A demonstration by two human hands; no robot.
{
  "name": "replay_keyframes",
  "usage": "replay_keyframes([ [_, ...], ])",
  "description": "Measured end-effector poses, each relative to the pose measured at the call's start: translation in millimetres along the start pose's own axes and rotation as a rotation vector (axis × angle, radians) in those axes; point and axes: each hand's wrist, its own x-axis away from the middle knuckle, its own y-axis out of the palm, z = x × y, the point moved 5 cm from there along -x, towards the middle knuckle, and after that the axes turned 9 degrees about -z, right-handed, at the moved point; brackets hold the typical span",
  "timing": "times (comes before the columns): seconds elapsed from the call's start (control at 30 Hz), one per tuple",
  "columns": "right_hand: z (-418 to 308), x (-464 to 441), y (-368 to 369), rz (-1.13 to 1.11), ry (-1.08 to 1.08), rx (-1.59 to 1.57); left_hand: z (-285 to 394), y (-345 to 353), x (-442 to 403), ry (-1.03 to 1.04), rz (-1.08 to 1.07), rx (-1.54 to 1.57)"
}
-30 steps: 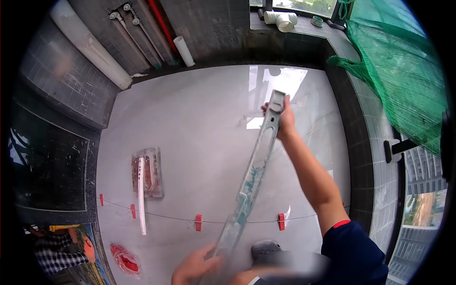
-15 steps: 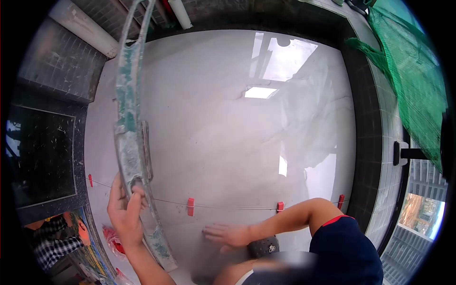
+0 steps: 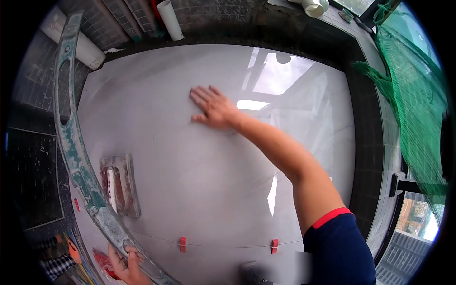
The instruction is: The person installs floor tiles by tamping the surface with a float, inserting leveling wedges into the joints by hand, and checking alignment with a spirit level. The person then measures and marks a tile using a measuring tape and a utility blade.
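Note:
My left hand (image 3: 124, 267) is closed around the lower part of a long spirit level (image 3: 78, 153), worn green metal with slots cut through it. The level leans up along the left side of a large glossy pale grey tile (image 3: 171, 175). Fingers spread, my right hand (image 3: 213, 108) reaches over the tile's far half, palm down; it seems to rest on the surface. A plastering trowel (image 3: 128, 185) with a light handle lies on the tile, just right of the level.
A string with red clips (image 3: 183, 244) crosses the near part of the tile. White pipes (image 3: 170, 20) stand by the far wall. Green netting (image 3: 408, 90) hangs at the right. Another person's checked sleeve (image 3: 59, 267) shows at lower left, beside a red plastic bag (image 3: 105, 265).
My right hand has moved from the near edge to the far half of the tile. My left hand has shifted the level left and nearer, uncovering the trowel.

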Motion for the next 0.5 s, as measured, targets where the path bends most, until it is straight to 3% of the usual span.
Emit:
replay_keyframes([
  [0.07, 63.8, -29.8, -12.3, 0.060, 0.233, 0.003, -7.5, 1.1, -2.5, -0.008, 0.025, 0.091],
  [0.13, 118.0, -32.9, -29.3, 0.088, 0.483, 0.030, -30.2, -9.3, -3.8, -0.148, 0.005, -0.103],
  [0.2, 172.4, -6.6, -43.3, 0.100, 0.695, 0.017, -26.0, -7.2, -6.1, -0.122, 0.014, -0.086],
  [0.27, 223.0, 55.3, -55.1, 0.167, 0.930, 0.011, -24.9, -10.1, -4.6, -0.101, 0.053, -0.045],
  [0.4, 321.4, 230.4, -64.1, 0.129, 1.454, 0.063, -41.4, -44.2, 11.4, -0.294, 0.178, -0.109],
  [0.5, 309.8, 251.4, -82.4, 0.069, 1.570, 0.104, -59.8, -45.4, 47.0, -0.311, 0.182, -0.110],
])
